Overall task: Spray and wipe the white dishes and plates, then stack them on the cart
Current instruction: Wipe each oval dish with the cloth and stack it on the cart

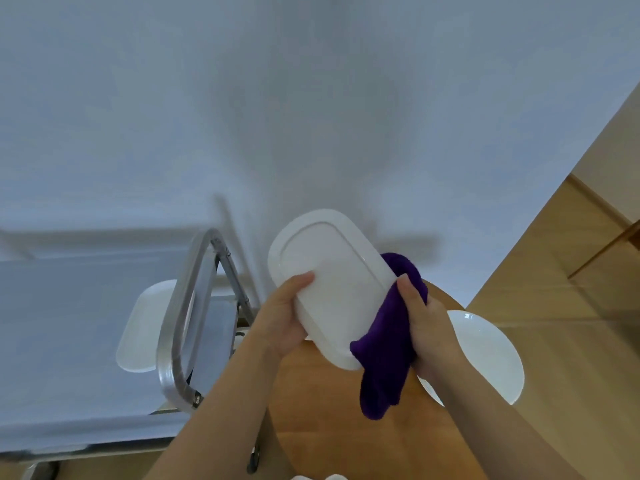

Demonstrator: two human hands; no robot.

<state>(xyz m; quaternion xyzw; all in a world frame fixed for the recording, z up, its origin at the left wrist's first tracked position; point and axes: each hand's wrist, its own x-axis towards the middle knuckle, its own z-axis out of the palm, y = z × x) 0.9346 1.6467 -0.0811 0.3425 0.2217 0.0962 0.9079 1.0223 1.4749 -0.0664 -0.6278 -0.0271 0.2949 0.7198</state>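
Note:
A white rectangular dish is held up in the air, tilted, its underside toward me. My left hand grips its left edge, thumb on the base. My right hand holds a purple cloth against the dish's right edge; the cloth wraps behind the dish and hangs below it. Another white rectangular dish lies on the metal cart at the left. A round white plate rests on the wooden table under my right forearm.
The cart's curved metal handle stands between me and its shelf. A white wall fills the upper view. Wooden floor and a wooden furniture edge lie at the right. Small white objects peek in at the bottom edge.

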